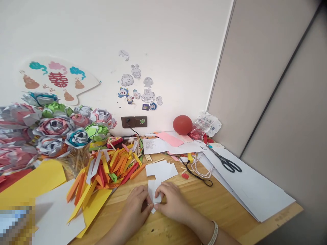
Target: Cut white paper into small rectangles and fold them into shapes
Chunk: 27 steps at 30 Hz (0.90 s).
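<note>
A small folded piece of white paper [151, 186] lies on the wooden table in front of me, with creases and a pointed lower end. My left hand [139, 204] pinches its lower left edge between thumb and fingers. From the other side, my right hand [170, 200] grips the right edge with thumb and curled index finger; a bracelet [214, 233] circles that wrist. The two thumbs are close together near the paper's lower tip. Just beyond it lie several loose white paper pieces [163, 170].
Folded coloured paper strips [112, 166] are heaped at left, before several paper flowers [55, 127]. Black-handled scissors [227, 163] lie on white sheets [258, 194] at right. A black cable [198, 175], a bead string [201, 173] and a red balloon [182, 125] are farther back.
</note>
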### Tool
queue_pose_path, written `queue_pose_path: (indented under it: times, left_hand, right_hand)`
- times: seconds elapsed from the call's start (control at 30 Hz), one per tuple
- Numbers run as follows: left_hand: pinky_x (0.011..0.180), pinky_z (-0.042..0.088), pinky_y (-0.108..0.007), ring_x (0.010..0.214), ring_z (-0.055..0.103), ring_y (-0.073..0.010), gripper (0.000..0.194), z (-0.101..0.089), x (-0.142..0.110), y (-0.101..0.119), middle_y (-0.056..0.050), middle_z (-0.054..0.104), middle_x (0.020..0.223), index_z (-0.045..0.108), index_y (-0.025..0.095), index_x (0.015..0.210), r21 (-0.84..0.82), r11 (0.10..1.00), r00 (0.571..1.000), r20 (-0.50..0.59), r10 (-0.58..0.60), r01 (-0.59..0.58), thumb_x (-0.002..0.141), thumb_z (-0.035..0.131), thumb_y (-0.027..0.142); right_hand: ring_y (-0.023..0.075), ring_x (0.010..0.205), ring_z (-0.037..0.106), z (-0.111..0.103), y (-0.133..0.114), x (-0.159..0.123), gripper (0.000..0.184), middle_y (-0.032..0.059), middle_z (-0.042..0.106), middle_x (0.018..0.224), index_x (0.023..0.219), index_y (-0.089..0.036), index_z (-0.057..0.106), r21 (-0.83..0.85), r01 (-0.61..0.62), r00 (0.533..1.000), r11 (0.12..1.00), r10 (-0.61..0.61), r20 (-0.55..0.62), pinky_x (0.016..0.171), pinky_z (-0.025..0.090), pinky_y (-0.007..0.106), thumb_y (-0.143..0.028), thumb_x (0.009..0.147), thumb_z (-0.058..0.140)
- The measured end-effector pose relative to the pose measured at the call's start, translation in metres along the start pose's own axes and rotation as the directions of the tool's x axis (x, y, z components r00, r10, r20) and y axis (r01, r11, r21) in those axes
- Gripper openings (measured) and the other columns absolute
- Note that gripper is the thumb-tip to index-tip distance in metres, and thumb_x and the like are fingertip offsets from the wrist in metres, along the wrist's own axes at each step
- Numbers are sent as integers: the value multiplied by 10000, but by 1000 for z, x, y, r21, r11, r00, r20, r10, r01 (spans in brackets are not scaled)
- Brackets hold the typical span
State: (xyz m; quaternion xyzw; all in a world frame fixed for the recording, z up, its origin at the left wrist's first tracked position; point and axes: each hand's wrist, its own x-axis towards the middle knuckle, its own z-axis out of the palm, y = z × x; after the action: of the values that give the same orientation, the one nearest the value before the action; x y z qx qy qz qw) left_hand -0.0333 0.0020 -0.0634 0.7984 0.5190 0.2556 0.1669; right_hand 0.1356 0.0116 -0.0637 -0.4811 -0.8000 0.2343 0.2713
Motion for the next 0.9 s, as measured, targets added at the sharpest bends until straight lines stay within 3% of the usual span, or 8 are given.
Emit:
queue_pose_path:
  times: [0.4,0.63,0.8,0.9]
  left_hand:
    - [737,416,-355,819,527,-228,100,-1,0,1,-40,582,797,519,203,647,6,1000,1000,19,1,-1,744,538,184]
    - [718,407,-360,805,516,-236,142,2,-3,-5,-28,561,800,495,205,669,84,994,994,-84,-65,73,688,628,254]
    - [704,398,-352,787,520,-236,194,3,-1,-9,-30,560,780,521,208,677,101,994,994,-102,-38,48,791,549,362]
    - [701,395,-351,787,523,-239,169,2,-1,-9,-31,564,792,519,209,681,160,984,992,-112,-58,76,764,584,342]
  right_hand:
    - [165,840,512,-5,5,4,173,-10,573,826,766,-207,627,36,-93,995,995,94,-23,776,333,278,-108,636,682]
    - [167,857,515,-2,8,4,135,-9,572,851,780,-222,629,-36,-77,997,996,76,-20,787,321,292,-145,677,669]
    - [165,871,510,-1,9,4,110,-10,571,862,784,-225,624,-56,-62,998,997,61,-16,796,319,289,-164,701,664]
    - [163,869,512,0,8,4,93,-11,576,855,770,-222,619,-46,-47,999,998,46,-22,800,319,289,-164,710,660]
